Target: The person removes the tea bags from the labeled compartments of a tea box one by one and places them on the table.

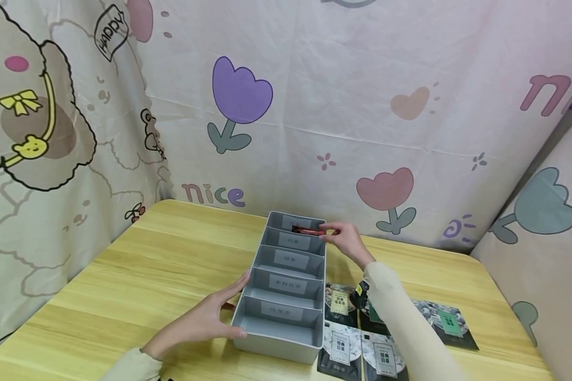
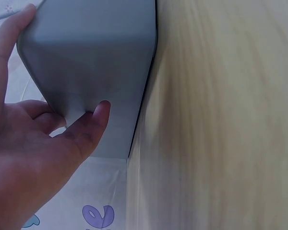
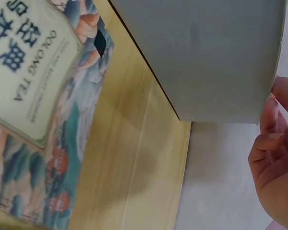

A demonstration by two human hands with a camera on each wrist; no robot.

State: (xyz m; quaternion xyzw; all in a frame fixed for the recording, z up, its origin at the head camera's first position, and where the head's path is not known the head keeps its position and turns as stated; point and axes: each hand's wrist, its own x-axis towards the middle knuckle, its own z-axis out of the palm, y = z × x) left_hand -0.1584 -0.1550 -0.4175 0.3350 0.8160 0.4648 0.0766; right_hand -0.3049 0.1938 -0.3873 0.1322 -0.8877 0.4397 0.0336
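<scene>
A long grey divided box (image 1: 278,341) stands on the table, its compartments each bearing a printed label. At its near left corner, my left hand (image 1: 205,317) rests with thumb and fingers spread against the rim and outer wall. The left wrist view shows those fingers touching the smooth grey side (image 2: 101,72). My right hand (image 1: 345,241) reaches to the far right rim. Between thumb and fingers it pinches a thin red packet (image 1: 307,230), seen nearly edge-on over the far compartments. In the right wrist view the right hand (image 3: 278,158) sits at the box's edge, the packet hidden.
Right of the box lie several tea packets, among them an oolong packet (image 3: 26,72), two white-labelled ones (image 1: 340,346) and a green-labelled one (image 1: 450,323). My right forearm (image 1: 405,317) passes over some. A patterned curtain (image 1: 305,132) hangs behind the table (image 1: 171,254).
</scene>
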